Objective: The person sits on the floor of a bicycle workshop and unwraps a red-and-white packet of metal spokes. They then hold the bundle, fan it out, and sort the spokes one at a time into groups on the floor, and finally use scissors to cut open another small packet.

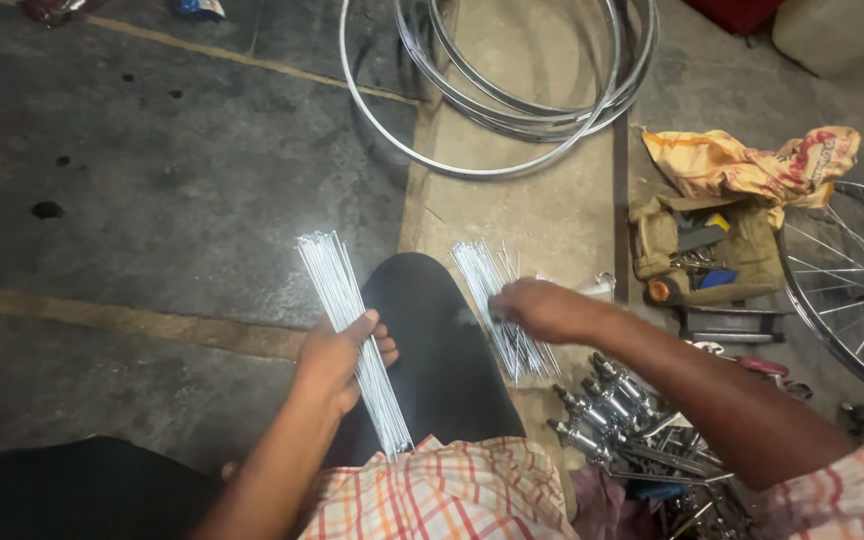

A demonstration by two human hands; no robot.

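Floor (152, 180): rims (512, 90), hubs (602, 410) beside right hand (542, 308).

Dark stone floor (152, 180) with stacked wheel rims (522, 100), open tool pouch (702, 255), crumpled cloth (752, 165).

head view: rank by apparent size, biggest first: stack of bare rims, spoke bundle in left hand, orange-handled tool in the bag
1. Stack of bare rims, widest, partly cut off at the top.
2. Spoke bundle gripped by the left hand; nearer the camera, so it looks larger than it is.
3. Orange-handled tool, smallest, mostly hidden in the bag.
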